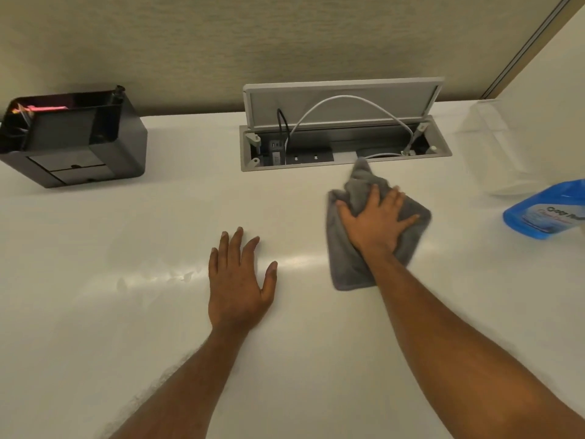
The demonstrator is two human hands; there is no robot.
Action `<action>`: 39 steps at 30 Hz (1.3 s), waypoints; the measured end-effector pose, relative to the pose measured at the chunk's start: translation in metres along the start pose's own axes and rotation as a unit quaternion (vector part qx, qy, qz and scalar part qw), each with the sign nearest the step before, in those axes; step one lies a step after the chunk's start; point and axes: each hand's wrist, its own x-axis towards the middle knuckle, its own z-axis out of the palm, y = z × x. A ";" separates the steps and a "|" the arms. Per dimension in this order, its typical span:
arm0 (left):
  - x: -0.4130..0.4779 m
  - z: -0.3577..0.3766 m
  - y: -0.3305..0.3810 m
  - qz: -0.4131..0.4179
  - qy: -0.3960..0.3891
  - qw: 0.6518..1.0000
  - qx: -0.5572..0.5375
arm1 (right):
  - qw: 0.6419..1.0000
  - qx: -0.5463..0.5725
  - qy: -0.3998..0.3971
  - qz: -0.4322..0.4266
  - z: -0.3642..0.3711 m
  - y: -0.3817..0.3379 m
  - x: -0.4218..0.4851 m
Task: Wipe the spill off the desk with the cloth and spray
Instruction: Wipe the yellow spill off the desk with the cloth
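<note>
Cloth point(346, 264) lies pressed on desk point(126, 312) beneath right grip point(376, 224).

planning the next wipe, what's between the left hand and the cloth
Only bare desk with a shiny streak separates the left hand from the cloth, seen in the head view.

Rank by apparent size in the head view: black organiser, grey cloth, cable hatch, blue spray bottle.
1. cable hatch
2. black organiser
3. grey cloth, partly under the right hand
4. blue spray bottle, unsure: the frame edge crops it
</note>
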 end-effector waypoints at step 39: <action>-0.002 -0.003 0.000 0.012 0.002 0.999 -0.035 | 0.987 0.021 -0.003 -0.157 -0.031 0.142 -0.059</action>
